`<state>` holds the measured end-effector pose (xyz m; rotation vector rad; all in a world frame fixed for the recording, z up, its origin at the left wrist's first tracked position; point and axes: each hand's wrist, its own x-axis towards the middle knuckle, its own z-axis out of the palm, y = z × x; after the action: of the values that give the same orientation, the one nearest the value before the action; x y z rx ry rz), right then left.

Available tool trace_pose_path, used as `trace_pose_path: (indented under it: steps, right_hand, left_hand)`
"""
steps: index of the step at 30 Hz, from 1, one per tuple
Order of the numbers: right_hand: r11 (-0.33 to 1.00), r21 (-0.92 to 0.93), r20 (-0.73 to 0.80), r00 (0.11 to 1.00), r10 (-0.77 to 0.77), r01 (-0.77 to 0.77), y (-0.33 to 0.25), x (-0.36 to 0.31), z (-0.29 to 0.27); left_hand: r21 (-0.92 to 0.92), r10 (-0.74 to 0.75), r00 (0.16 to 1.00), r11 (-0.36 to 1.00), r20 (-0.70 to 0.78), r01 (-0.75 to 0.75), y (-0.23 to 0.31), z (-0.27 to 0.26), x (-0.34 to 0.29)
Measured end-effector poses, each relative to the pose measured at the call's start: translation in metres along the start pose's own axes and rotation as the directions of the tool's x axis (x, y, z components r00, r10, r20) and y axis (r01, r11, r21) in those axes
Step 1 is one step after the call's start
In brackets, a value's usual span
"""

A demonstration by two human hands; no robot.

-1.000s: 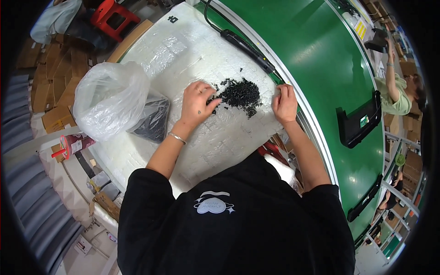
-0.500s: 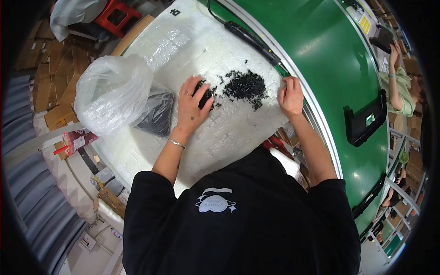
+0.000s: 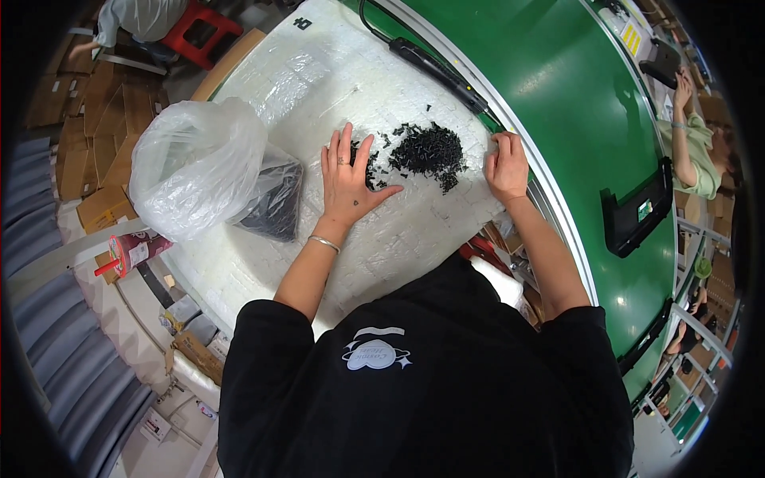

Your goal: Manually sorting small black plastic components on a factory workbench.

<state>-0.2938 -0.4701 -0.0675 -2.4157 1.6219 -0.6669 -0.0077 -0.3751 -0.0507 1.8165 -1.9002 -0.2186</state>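
Observation:
My left hand lies palm down on the white plastic-wrapped board, fingers stretched and thumb out to the side. Under and beside its fingers is a small scatter of tiny black pieces. A larger loose pile of the same black pieces lies between my two hands; their exact kind is too small to tell. At the board's right edge, my right hand is closed with its fingers curled; whether anything is in them is hidden. Left of my left hand stands a clear plastic bag with dark contents.
A puffed-out translucent bag adjoins the dark-filled one. A black corded power screwdriver lies along the board's far right edge. Beyond runs a green conveyor carrying a black frame-like part. A lidded red drink cup stands at left.
My left hand has shifted slightly right, and its thumb has swung outward from the fingers. My right hand stays in place at the board's edge.

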Motion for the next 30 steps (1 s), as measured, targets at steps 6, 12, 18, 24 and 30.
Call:
trace_pose_path:
  steps: [6, 12, 18, 24, 30]
  right_hand:
    - [1.000, -0.007, 0.012, 1.000, 0.013, -0.013, -0.002, 0.001, 0.000]
    - [1.000, -0.006, 0.017, 1.000, 0.024, -0.024, -0.001, 0.004, 0.000]
    - [1.000, 0.001, 0.008, 1.000, 0.012, -0.012, 0.000, 0.004, -0.002]
    - [1.000, 0.008, -0.002, 1.000, 0.006, -0.006, -0.001, -0.003, 0.000]
    - [0.999, 0.045, 0.026, 0.999, 0.020, -0.021, -0.008, -0.002, 0.000]
  left_hand:
    - [-0.014, 0.020, 0.993, 1.000, -0.113, -0.022, -0.002, 0.013, -0.001]
    - [-0.092, 0.051, 0.989, 0.994, -0.139, -0.065, -0.003, 0.013, 0.003]
    - [-0.124, 0.068, 0.981, 0.988, -0.182, -0.092, -0.009, 0.019, 0.002]
    - [-0.191, 0.001, 0.965, 0.980, -0.261, -0.052, -0.005, 0.007, -0.006]
    - [-0.226, -0.133, 0.951, 0.972, -0.280, 0.069, -0.016, -0.002, 0.000]
